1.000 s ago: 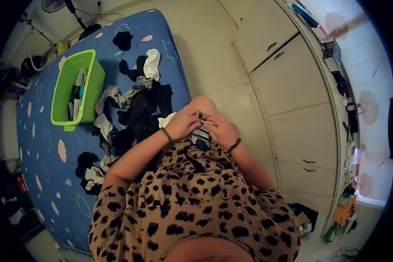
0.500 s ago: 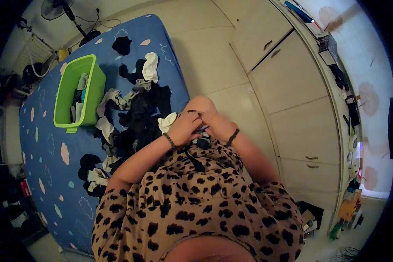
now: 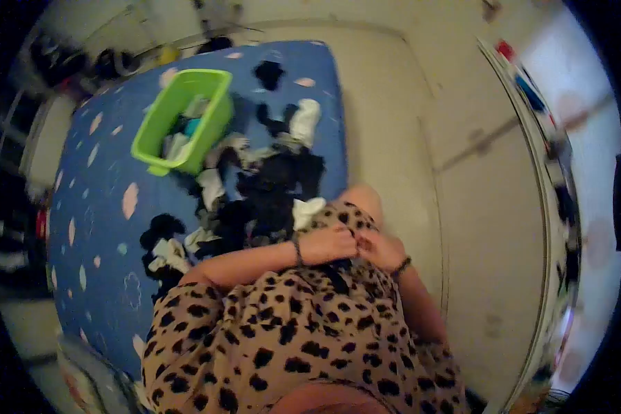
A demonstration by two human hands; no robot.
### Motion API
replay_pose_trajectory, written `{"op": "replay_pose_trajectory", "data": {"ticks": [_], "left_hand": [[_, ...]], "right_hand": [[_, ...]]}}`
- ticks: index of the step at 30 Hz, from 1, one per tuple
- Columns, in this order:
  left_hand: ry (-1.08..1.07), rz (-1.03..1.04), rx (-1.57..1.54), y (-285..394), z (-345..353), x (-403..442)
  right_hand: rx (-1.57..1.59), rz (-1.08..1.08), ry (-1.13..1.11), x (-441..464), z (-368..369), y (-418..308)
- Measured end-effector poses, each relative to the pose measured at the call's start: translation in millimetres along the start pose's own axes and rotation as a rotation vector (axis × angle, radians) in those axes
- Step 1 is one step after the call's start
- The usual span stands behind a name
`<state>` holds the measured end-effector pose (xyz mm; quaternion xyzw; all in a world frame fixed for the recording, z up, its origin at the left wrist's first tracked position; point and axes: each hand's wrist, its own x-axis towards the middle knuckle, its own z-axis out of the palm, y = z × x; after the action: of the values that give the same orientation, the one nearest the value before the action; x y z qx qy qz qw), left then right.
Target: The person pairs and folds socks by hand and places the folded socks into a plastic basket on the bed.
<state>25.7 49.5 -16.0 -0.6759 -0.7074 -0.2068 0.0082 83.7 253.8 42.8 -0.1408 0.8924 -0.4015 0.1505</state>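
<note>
My left hand (image 3: 326,245) is closed, knuckles up, over my lap. My right hand (image 3: 382,250) meets it from the other side, its fingers bent in a pinch. Between and under them shows a bit of a dark sock (image 3: 339,263), mostly hidden by my fingers. A white sock (image 3: 308,212) lies by my knee, just beyond my left hand. Farther left, a pile of black and grey socks (image 3: 276,183) spreads over the bed. The green plastic basket (image 3: 217,114) behind the pile holds several folded socks in grey, white and teal.
The blue patterned bed (image 3: 103,255) extends along my left. Another white sock (image 3: 305,121) and a black one (image 3: 269,74) lie toward its far end. Pale cabinets (image 3: 490,207) stand to my right, with a cluttered ledge above. Tiled floor (image 3: 386,103) runs between.
My head has turned left, so the whole view shifts right and blurs. My hands stay together over my lap; my left fingers have closed more tightly, and the sock is more hidden.
</note>
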Motion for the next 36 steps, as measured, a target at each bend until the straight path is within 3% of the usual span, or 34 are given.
{"op": "replay_pose_trajectory", "data": {"ticks": [2,3,4,5,8,10,12,13,14,15,16,18,19,22,25,27,29,31,33,35,36], "left_hand": [[0.223,-0.077,-0.252,8,-9,0],[0.318,-0.169,-0.377,18,-37,-6],[0.280,-0.251,-0.470,26,-27,-3],[0.315,-0.355,-0.528,25,-27,-9],[0.262,-0.503,-0.627,31,-11,-9],[0.308,-0.457,-0.578,27,-3,-6],[0.348,-0.426,-0.600,34,-16,-6],[0.326,-0.511,-0.781,30,-49,-5],[0.254,-0.593,-0.982,38,-65,-9],[0.275,-0.595,-0.974,32,-67,-14],[0.407,-0.577,-1.001,15,-72,-23],[0.626,-0.476,-0.917,23,-76,-23],[0.675,-0.481,-0.912,5,-84,-37],[0.633,-0.809,-0.932,2,-109,-73],[0.705,-0.877,-0.999,-1,-128,-92],[0.730,-0.866,-0.948,-8,-124,-100],[0.690,-0.796,-1.348,-27,-135,-121],[0.689,-0.763,-1.410,-45,-158,-139],[0.436,-0.772,-1.025,-56,-175,-144],[0.402,-0.818,-0.960,-79,-190,-153],[0.434,-0.825,-1.044,-94,-197,-160]], "right_hand": [[0.001,-0.145,0.046,-7,28,22],[0.059,-0.112,0.071,-9,29,-4],[0.107,-0.030,0.044,-13,29,-3],[-0.119,-0.123,0.103,-20,36,-10],[-0.214,-0.205,0.100,-25,38,-5],[-0.477,-0.215,0.210,-29,27,-37],[-0.442,-0.271,0.250,-31,30,-33],[-0.434,-0.341,0.276,-13,18,-35],[-0.497,-0.197,0.182,-13,18,-38],[-0.509,-0.215,0.175,-4,9,-57],[-0.304,-0.036,0.087,21,-4,-92],[-0.419,-0.299,0.126,19,-6,-82],[-0.444,-0.321,0.092,49,-11,-93],[-0.069,-0.394,0.079,91,-6,-138],[-0.038,-0.334,0.046,119,5,-132],[-0.066,-0.367,0.002,128,3,-137],[-0.095,-0.395,-0.051,150,2,-150],[-0.107,-0.480,-0.146,172,3,-163],[-0.060,-0.512,-0.137,185,13,-157],[-0.017,-0.538,-0.139,203,14,-163],[-0.055,-0.560,-0.029,210,10,-173]]}}
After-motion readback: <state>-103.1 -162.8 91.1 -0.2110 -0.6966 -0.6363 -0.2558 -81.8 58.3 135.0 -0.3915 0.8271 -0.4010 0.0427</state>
